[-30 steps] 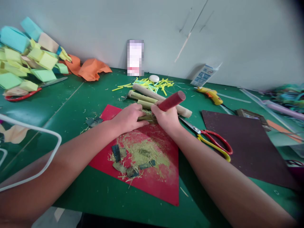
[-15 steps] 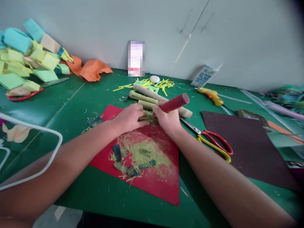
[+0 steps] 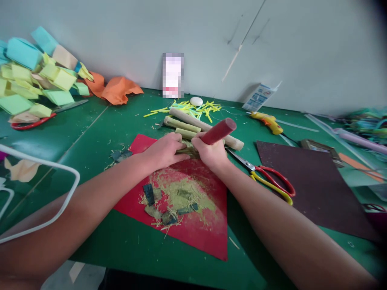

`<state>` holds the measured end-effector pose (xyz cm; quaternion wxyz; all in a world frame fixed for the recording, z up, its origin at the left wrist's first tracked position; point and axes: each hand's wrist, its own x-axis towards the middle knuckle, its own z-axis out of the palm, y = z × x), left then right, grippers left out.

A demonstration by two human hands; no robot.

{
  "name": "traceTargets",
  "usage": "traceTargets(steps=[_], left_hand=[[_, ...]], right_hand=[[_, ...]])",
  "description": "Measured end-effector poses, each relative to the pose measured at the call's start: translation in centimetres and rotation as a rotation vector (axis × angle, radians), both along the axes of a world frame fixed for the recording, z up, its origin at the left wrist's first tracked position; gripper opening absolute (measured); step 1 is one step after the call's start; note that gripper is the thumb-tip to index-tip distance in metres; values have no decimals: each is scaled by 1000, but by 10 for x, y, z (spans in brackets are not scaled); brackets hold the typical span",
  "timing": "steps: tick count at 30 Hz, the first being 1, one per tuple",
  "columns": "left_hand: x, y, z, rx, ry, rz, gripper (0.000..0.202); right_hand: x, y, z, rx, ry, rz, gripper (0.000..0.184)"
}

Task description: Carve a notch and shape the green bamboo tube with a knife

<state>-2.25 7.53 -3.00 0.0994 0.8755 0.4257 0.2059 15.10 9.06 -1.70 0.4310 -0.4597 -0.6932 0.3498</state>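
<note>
My right hand (image 3: 211,152) is wrapped round a thick, dark red cylindrical handle (image 3: 220,130). Its working end is hidden by the hand. To its left, my left hand (image 3: 167,150) presses a greenish, bamboo-like stick (image 3: 188,150), fingers curled over it. Just beyond both hands lie a short pale green stalk (image 3: 186,133), another stalk (image 3: 182,123) and a longer beige stick (image 3: 235,142). Underneath is a red sheet (image 3: 208,239), strewn with yellow-green dust (image 3: 189,195) and dark green strips (image 3: 169,218).
Red-and-yellow-handled scissors (image 3: 273,180) and a dark brown board (image 3: 305,181) lie to the right, a yellow glue gun (image 3: 267,122) behind. Folded coloured papers (image 3: 24,72) pile at far left. A white frame (image 3: 71,197) crosses near my left forearm.
The dark red handle and my right hand have shifted slightly left. My left hand stays where it was on the stick.
</note>
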Motion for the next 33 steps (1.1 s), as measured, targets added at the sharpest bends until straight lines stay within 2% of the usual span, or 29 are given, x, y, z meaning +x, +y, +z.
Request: traceTargets(steps=[6, 12, 18, 24, 29, 33], left_hand=[[1, -1, 2, -51, 2, 29, 25], [2, -1, 3, -42, 13, 41, 24], [2, -1, 1, -28, 24, 34, 23], [2, -3, 3, -15, 36, 35, 26], [2, -3, 4, -24, 27, 28, 24], [2, -5, 4, -13, -6, 21, 22]], right_hand=[[5, 3, -1, 59, 58, -113, 24], [3, 7, -3, 40, 12, -75, 23], [-2, 3, 1, -16, -41, -99, 23], [-1, -5, 4, -79, 21, -50, 22], [1, -3, 0, 25, 80, -108, 24], [2, 0, 1, 16, 83, -135, 23]])
